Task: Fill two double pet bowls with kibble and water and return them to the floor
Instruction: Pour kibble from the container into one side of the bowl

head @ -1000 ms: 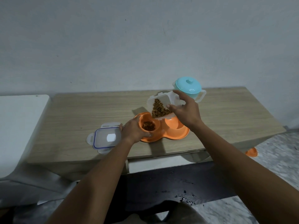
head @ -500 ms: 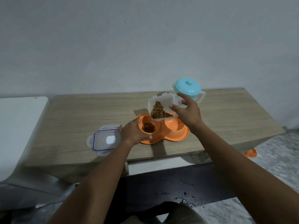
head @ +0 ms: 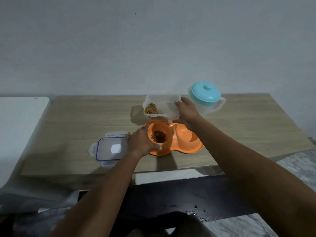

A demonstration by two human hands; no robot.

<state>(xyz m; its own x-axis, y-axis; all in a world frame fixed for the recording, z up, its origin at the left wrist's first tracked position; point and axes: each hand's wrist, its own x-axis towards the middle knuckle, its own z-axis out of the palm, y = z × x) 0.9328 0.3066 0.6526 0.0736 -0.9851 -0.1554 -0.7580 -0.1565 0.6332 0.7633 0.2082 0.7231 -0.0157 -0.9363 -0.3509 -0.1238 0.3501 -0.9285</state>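
Observation:
An orange double pet bowl (head: 188, 144) sits on the wooden table (head: 77, 120). Its left cup holds brown kibble (head: 158, 136); its right cup looks bare. My left hand (head: 140, 142) grips the bowl's left rim. My right hand (head: 185, 112) holds a clear plastic kibble container (head: 162, 106) level, just behind the bowl, with kibble heaped in its left end. A clear water jug with a teal lid (head: 206, 94) stands behind my right hand.
The container's clear lid (head: 111, 148) with a blue seal lies on the table left of the bowl. A white surface (head: 18, 120) adjoins the table on the left. Marbled floor (head: 294, 163) shows at right; dark floor lies below the table's front edge.
My right hand has tipped the kibble container back from its pouring tilt to level and drawn it away behind the bowl. The left hand still holds the bowl's rim.

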